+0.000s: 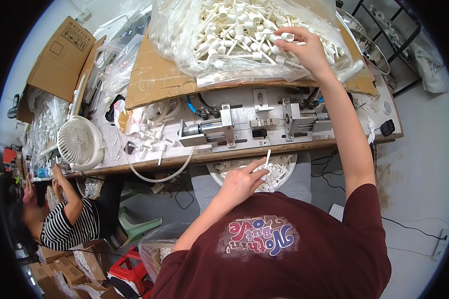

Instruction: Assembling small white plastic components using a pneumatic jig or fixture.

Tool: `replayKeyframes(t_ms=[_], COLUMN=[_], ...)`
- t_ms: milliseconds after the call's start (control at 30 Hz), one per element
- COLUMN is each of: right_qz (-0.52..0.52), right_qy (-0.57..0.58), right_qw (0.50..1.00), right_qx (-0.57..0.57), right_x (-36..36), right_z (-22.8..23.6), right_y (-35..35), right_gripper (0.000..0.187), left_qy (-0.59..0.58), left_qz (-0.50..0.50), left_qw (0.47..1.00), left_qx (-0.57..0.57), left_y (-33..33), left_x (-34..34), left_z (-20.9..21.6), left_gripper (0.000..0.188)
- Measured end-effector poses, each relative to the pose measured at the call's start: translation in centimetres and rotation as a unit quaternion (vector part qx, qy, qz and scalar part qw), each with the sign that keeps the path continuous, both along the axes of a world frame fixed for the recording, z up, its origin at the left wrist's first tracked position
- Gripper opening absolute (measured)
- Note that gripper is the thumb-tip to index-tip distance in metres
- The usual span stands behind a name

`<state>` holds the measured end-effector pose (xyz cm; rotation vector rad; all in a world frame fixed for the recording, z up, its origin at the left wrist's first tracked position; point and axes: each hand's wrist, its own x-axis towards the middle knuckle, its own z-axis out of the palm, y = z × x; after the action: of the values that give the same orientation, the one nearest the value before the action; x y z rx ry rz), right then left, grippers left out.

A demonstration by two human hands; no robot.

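My right hand reaches over the bag at the far side, its fingers closed on a white plastic piece with a cylindrical head. Under it lies a heap of similar white stemmed pieces in a clear plastic bag on cardboard. Close to my lap, my left hand pinches a slim white plastic stick. That hand is just above a white basin of small white parts. Between my hands, on the table edge, stands a metal clamping fixture with a cylinder at either side.
Loose white pieces lie left of the fixture, beside a clear hose. A white fan stands further left. Blue and black air tubes run behind the fixture. Another person in a striped shirt sits at left, near a red stool.
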<state>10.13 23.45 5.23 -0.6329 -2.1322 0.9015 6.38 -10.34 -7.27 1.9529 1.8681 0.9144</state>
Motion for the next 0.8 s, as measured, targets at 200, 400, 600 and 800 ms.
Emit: replayKeyframes(t_ms=[200, 400, 600, 800], right_qz=[0.0, 0.008, -0.035, 0.079], right_qy=[0.042, 0.107, 0.124, 0.034], right_qw=[0.999, 0.991, 0.99, 0.978], right_qx=[-0.002, -0.076, 0.053, 0.19], right_x=[0.6, 1.1, 2.1, 5.7], right_z=[-0.8, -1.1, 1.1, -1.6], right_y=[0.3, 0.5, -5.1, -15.7], right_gripper=[0.026, 0.028, 0.026, 0.039], left_qy=[-0.018, -0.054, -0.32, -0.754], left_qz=[-0.036, -0.012, 0.058, 0.037], left_qw=[0.999, 0.998, 0.945, 0.656], left_qx=[-0.013, 0.024, 0.027, 0.005], left_y=[-0.6, 0.5, 2.4, 7.0], left_x=[0.5, 0.9, 0.0, -0.8], left_z=[-0.1, 2.1, 4.8, 9.1], left_gripper=[0.029, 0.048, 0.049, 0.069])
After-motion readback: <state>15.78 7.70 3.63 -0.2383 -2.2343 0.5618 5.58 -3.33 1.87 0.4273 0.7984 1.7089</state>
